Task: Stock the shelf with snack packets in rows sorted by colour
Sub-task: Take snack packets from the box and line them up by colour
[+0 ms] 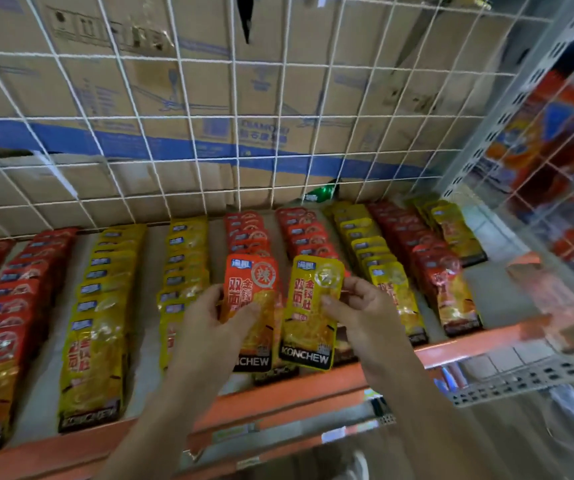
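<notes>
The shelf (47, 336) ended in front at an orange rail (296, 389). Its back was closed by a white wire grid (209, 140), with cardboard boxes (112, 91) behind that. Rows of packets (105, 306), red and yellow, ran from the rail back to the grid. Bare strips of board lay between them, with a wider bare patch toward the rail's right end.

Just above the middle of the rail, the left hand (209, 313) gripped an orange packet (249, 282), thumb across its front. The right hand (358, 306) pinched a yellow packet (313, 306) by its right edge. Both packets stood upright side by side, glossy, each with a black band at the bottom.
</notes>
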Demonstrator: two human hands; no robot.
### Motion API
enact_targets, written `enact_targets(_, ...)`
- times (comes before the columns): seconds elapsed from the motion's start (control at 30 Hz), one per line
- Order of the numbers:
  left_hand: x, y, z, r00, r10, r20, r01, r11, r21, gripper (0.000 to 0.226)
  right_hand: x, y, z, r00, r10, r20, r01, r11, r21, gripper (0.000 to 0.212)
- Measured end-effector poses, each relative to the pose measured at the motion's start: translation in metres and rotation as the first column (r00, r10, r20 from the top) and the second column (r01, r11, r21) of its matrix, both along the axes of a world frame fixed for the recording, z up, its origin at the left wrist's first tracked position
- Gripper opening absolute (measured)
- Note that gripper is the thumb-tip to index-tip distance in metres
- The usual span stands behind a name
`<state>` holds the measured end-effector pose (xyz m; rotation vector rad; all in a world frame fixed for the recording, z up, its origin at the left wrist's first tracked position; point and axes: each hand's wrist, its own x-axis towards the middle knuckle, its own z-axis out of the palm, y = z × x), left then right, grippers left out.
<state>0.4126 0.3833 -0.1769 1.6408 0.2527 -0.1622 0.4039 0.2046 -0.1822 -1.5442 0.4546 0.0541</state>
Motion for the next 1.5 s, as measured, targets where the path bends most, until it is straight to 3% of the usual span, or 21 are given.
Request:
enact_targets(0.27, 0.021, -0.143, 0.002, 1.0, -0.027, 0.009, 0.027, 0.999, -0.034, 0.008, 0.02, -0.135, 0.007, 0.996, -0.022, 0.092, 0.019, 0.999, 0.038, 0.016)
enact_targets(0.43, 0.031, -0.236, 0.003, 1.0, 0.007, -0.031, -0.009, 0.998, -0.056, 0.009, 0.041, -0.233, 0.003, 0.998, -0.006, 0.056, 0.003, 0.998, 0.06, 0.014)
enact_targets(0.73, 0.046, -0.297, 0.006, 0.997, 0.047, -0.068, -0.047, 0.999, -0.009, 0.01, 0.074, -0.281, -0.018, 0.99, -0.126, 0.06, 0.125, 0.992, 0.021, 0.016)
enact_targets(0.9, 0.055, -0.308, 0.008, 0.997, -0.004, -0.08, -0.001, 0.998, -0.059, 0.012, 0.088, -0.287, -0.027, 0.976, -0.201, 0.08, 0.209, 0.972, -0.111, 0.039)
enact_targets(1.17, 0.068, -0.31, 0.0, 0.992, -0.012, -0.122, 0.004, 0.998, -0.07, 0.009, 0.103, -0.298, -0.03, 0.984, -0.168, 0.052, 0.175, 0.894, -0.412, 0.022)
enact_targets(1.5, 0.071, -0.306, 0.004, 0.989, -0.024, -0.143, 0.002, 0.989, -0.149, 0.012, 0.103, -0.298, -0.037, 0.995, -0.101, 0.024, 0.093, 0.766, -0.636, 0.027)
